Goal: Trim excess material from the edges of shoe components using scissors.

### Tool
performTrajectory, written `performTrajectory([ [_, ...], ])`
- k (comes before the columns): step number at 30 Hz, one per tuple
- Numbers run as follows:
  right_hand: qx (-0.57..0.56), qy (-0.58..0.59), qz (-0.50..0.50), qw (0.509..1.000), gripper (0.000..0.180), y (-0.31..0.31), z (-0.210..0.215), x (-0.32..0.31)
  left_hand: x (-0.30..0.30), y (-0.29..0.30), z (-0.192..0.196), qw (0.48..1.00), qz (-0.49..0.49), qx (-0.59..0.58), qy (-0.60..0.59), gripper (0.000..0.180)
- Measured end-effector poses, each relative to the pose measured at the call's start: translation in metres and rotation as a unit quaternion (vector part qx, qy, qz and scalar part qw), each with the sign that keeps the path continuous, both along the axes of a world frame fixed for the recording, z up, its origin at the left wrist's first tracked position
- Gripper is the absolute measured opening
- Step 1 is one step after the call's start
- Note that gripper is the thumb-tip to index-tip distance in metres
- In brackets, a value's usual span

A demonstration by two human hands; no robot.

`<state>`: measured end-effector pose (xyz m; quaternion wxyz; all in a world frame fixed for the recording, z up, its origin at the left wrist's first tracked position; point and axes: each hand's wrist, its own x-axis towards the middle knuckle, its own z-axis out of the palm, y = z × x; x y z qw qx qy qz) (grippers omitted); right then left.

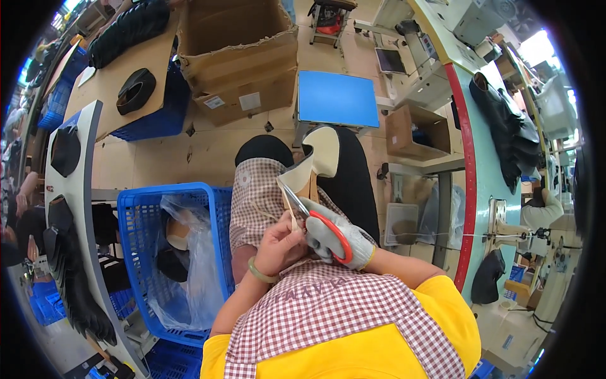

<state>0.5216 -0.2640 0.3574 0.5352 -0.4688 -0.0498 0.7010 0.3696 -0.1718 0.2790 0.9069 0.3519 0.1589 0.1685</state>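
My right hand (pixel 344 239), in a grey-white knitted glove, grips a pair of scissors (pixel 332 226) with red handles. The metal blades point up and left, against the edge of a cream-and-black curved piece (pixel 324 151) that looks like a shoe upper. This piece rests over my lap, its cream inner face showing at the top. Bare and with a bangle at the wrist, my left hand (pixel 278 249) pinches a narrow cream strip (pixel 293 218) beside the blades. The fingers partly hide where strip and piece meet.
On my left stands a blue plastic crate (pixel 218 221) holding a clear bag and dark and cream pieces. Ahead are a large cardboard box (pixel 246 82) and a blue-topped stool (pixel 336 98). Dark pieces (pixel 505 129) lie on the green-topped bench at right; more line the narrow left table (pixel 88 158).
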Motion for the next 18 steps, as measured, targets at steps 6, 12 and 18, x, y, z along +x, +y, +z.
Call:
performTrajectory([
  [6,0.058,-0.125,-0.044,0.989,0.059,0.005,0.0,-0.011,-0.011,0.003,0.003,0.983,-0.072,0.166,-0.026,0.012],
  [12,0.014,-0.132,-0.017,0.991,0.069,0.01,0.012,0.003,-0.049,0.054,0.01,0.926,0.092,0.176,0.322,0.021],
  [18,0.036,-0.16,-0.009,0.986,0.069,0.002,0.005,0.011,-0.043,0.108,0.027,0.282,0.228,0.769,0.527,0.036],
])
